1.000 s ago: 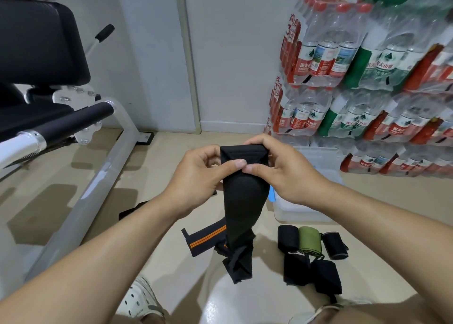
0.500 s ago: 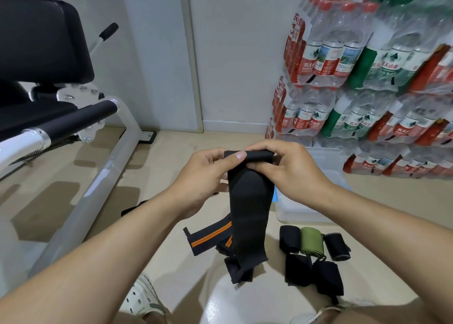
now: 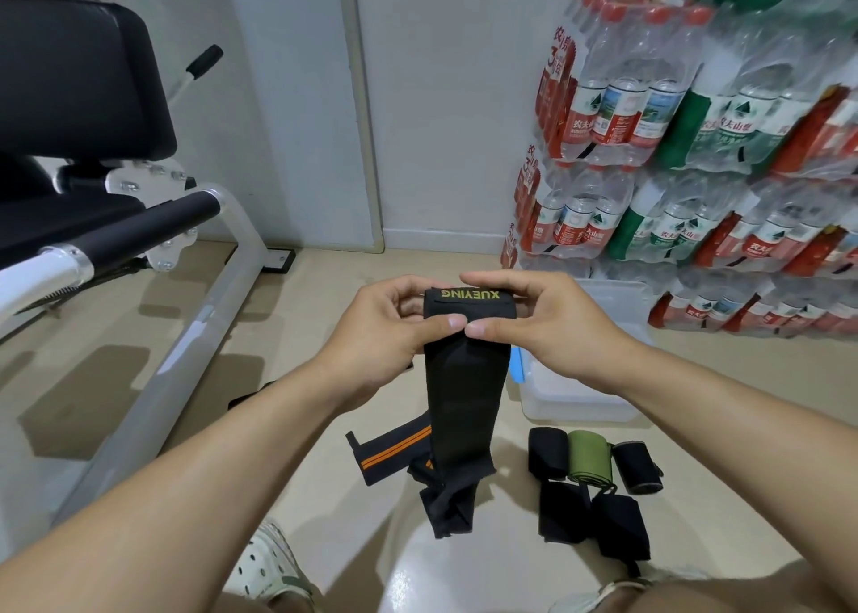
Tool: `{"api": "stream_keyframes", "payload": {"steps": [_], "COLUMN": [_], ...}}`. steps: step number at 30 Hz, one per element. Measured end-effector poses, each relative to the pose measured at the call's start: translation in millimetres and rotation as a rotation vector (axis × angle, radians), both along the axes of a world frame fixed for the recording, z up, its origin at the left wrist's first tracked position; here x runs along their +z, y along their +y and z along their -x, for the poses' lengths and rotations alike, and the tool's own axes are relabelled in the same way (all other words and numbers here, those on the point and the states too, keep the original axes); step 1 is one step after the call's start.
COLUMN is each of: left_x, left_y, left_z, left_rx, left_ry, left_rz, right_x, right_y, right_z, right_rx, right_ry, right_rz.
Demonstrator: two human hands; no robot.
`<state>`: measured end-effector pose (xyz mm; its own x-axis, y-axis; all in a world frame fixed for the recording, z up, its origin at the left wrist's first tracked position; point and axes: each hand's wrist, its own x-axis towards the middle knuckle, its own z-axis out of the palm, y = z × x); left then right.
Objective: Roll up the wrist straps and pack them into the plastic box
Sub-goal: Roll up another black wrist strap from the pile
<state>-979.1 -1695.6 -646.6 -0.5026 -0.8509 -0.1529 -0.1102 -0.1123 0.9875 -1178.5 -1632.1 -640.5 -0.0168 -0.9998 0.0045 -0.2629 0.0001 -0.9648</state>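
A long black wrist strap [image 3: 462,394] hangs in front of me, its top end folded over and showing yellow lettering. My left hand [image 3: 390,334] and my right hand [image 3: 543,324] both pinch that top end, thumbs almost touching. Its lower end trails onto the floor. A clear plastic box [image 3: 575,389] with a blue clip stands on the floor behind the strap, partly hidden by my right hand. Rolled straps lie in front of the box: a black one [image 3: 548,452], a green one [image 3: 589,461], another black one [image 3: 636,466], and two more black ones [image 3: 592,517] nearer me.
A black strap with orange stripes [image 3: 390,450] lies flat on the floor to the left. A gym machine [image 3: 153,315] with white frame and black pads fills the left side. Shrink-wrapped packs of water bottles [image 3: 696,148] are stacked against the wall on the right. My shoes show at the bottom.
The top of the strap has been turned over between my fingers, so the yellow lettering now faces me. The hanging length has shortened slightly and both hands stayed in place.
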Motion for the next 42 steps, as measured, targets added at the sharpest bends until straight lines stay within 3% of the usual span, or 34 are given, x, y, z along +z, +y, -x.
{"api": "stream_keyframes", "payload": {"steps": [5,10,14,24,33,42], "left_x": [-2,0,3,13,13,7], "left_y": [-1,2,6,7,5,-1], "left_z": [1,4,6,4,-1,-5], "left_rx": [0.002,0.022,0.026,-0.024,-0.087,-0.022], "left_ry": [-0.002,0.014,0.038,0.046,-0.001,0.001], "left_rz": [-0.007,-0.021,-0.03,-0.156,-0.206,-0.136], "right_x": [2,1,2,-8,-10,-3], "right_y": [-1,-2,-3,-5,-6,-4], "right_z": [-2,-2,-3,-9,-14,-5], "right_rx": [-0.012,-0.034,-0.061,-0.133,-0.13,0.009], "right_ry": [0.094,0.32,0.355,0.153,0.12,-0.024], "right_rz": [0.063,0.126,0.204,0.34,0.359,0.123]}}
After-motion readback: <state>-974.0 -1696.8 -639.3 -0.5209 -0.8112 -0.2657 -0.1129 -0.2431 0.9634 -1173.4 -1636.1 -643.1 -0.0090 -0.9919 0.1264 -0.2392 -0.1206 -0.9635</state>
